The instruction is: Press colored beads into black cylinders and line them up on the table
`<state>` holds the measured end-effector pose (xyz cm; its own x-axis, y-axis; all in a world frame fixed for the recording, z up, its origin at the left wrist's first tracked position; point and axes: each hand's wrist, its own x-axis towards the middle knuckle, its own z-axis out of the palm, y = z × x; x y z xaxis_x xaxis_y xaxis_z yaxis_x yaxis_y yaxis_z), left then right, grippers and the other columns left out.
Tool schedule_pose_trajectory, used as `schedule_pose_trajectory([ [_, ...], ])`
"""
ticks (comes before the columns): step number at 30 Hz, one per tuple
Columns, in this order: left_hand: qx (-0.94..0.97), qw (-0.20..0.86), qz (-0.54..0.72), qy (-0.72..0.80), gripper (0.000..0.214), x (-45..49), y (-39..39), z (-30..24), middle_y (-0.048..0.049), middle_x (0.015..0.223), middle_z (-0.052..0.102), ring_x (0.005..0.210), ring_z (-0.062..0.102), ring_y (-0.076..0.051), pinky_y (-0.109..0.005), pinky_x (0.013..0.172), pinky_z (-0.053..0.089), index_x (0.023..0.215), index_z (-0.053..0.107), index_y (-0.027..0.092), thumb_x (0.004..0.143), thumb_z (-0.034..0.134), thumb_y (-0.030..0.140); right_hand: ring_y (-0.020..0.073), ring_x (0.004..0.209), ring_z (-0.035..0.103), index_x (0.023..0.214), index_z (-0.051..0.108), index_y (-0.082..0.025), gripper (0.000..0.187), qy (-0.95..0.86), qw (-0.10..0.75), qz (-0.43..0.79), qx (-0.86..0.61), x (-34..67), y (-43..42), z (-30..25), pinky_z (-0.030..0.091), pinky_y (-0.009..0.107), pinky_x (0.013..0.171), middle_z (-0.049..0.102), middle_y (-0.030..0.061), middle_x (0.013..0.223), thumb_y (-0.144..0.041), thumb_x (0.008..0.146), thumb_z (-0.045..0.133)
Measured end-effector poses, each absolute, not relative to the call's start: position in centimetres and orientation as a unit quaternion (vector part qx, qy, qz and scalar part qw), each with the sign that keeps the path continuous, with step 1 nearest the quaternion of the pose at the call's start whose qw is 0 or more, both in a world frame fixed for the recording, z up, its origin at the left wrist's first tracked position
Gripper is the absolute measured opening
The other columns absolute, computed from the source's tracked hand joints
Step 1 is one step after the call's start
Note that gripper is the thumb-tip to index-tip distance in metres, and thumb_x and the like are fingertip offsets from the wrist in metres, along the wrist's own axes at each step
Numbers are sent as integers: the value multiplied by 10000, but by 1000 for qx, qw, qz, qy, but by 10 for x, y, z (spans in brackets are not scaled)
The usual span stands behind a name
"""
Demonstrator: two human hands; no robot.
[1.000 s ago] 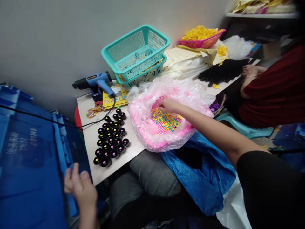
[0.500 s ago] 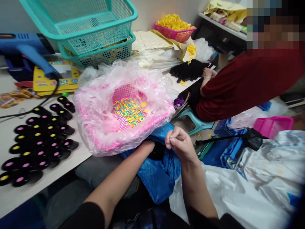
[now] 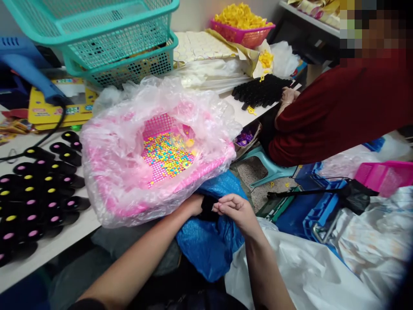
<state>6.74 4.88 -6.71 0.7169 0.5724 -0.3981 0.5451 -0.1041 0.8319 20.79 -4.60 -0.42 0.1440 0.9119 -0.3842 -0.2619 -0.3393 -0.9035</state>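
Observation:
My left hand (image 3: 193,205) reaches into the mouth of a blue plastic bag (image 3: 209,241) on my lap and grips a small black piece (image 3: 206,207); its fingers are mostly hidden. My right hand (image 3: 237,212) is pinched shut right beside that piece, holding something too small to name. Just above them a pink basket (image 3: 206,165) lined with clear plastic holds many small coloured beads (image 3: 166,154). Rows of black caps with pink or yellow centres (image 3: 35,193) lie on the white table (image 3: 61,241) at the left.
Stacked teal baskets (image 3: 106,47) and a blue heat gun (image 3: 29,64) stand at the back left. A person in a dark red top (image 3: 338,107) sits at the right beside black parts (image 3: 261,90). A pink basket of yellow pieces (image 3: 241,26) sits behind. White bags (image 3: 316,267) lie at my right.
My right hand has come from the bead basket down to the blue bag. My left hand has moved from the far left into the bag and grips a black piece.

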Motion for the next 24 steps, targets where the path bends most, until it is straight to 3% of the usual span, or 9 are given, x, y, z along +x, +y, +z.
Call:
schedule_pose_trajectory([
  [3,741,564,30,362,266,23,30,-38,-38,944,642,835,610,-180,-342,776,511,1026,605,175,774,653,246,151,688,680,770,684,-154,231,-317,495,574,-570,202,-46,1,521,247,656,725,49,750,-334,675,795],
  [8,720,553,183,376,352,-57,-9,0,-68,1091,613,1072,564,-216,-376,970,427,1190,568,230,856,471,278,126,727,633,793,723,-177,123,-421,446,592,-523,160,-44,19,488,234,685,697,23,793,-282,735,748],
  [11,726,466,269,428,488,-83,-28,12,-90,1136,584,1054,571,-214,-367,924,462,1318,453,225,832,489,231,123,764,607,821,733,-191,82,-503,407,602,-467,124,-39,35,470,236,709,659,18,822,-256,779,707],
  [16,764,368,302,435,339,-99,-43,31,-67,1034,591,957,600,-183,-295,822,512,1135,556,214,800,530,167,126,809,560,834,742,-211,82,-587,376,549,-460,84,-36,52,445,251,768,573,13,824,-265,802,688],
  [24,792,335,299,413,369,-114,-58,33,-125,1174,591,1091,576,-230,-385,908,506,1246,456,193,877,453,205,111,749,521,818,710,-193,143,-543,373,608,-443,68,-41,46,422,245,696,525,0,808,-317,753,739],
])
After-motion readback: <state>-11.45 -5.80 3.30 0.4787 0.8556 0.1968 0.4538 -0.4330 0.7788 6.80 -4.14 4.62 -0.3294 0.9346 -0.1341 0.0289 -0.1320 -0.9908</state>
